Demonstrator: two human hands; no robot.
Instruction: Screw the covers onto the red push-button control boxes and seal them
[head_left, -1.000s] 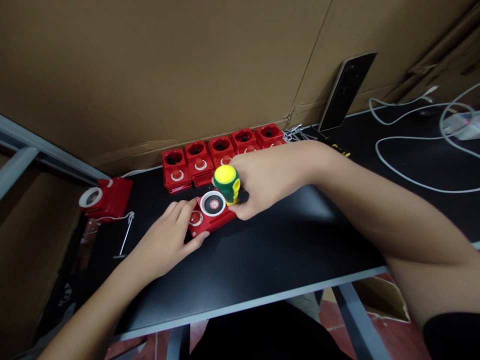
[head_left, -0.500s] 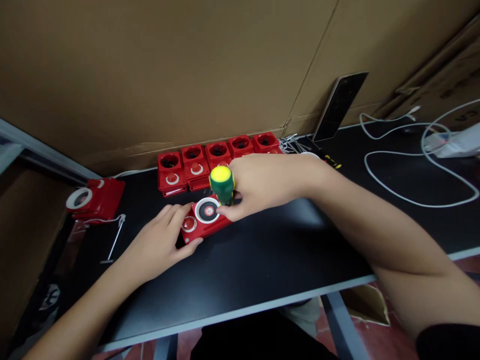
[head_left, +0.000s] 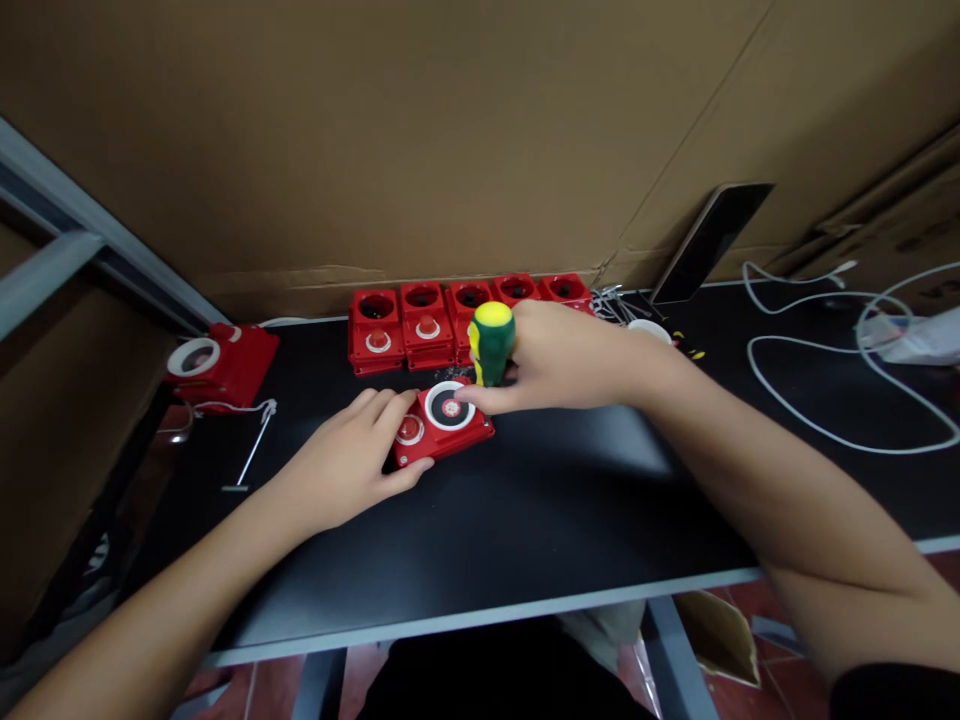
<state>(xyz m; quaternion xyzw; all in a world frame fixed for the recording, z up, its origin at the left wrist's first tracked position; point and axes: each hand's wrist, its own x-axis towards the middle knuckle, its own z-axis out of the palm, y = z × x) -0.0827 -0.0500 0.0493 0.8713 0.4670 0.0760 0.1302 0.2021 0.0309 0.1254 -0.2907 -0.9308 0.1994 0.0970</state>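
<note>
A red box (head_left: 444,432) with a white-ringed round face and a small red button lies on the black table (head_left: 525,520). My left hand (head_left: 352,462) grips its left end, fingers over the top and thumb at the front edge. My right hand (head_left: 559,360) is closed round a screwdriver with a green and yellow handle (head_left: 492,342). It stands upright at the box's far right corner. The screwdriver's tip is hidden behind the box and my fingers.
A row of several red boxes (head_left: 420,325) lines the cardboard wall behind. Another red box (head_left: 221,362) lies at the far left by a metal pin (head_left: 251,455). A dark phone (head_left: 709,255) leans on the wall. White cables (head_left: 840,350) loop at the right.
The view has shifted slightly. My right hand has turned a little on the screwdriver handle. Both hands stay at the red box.
</note>
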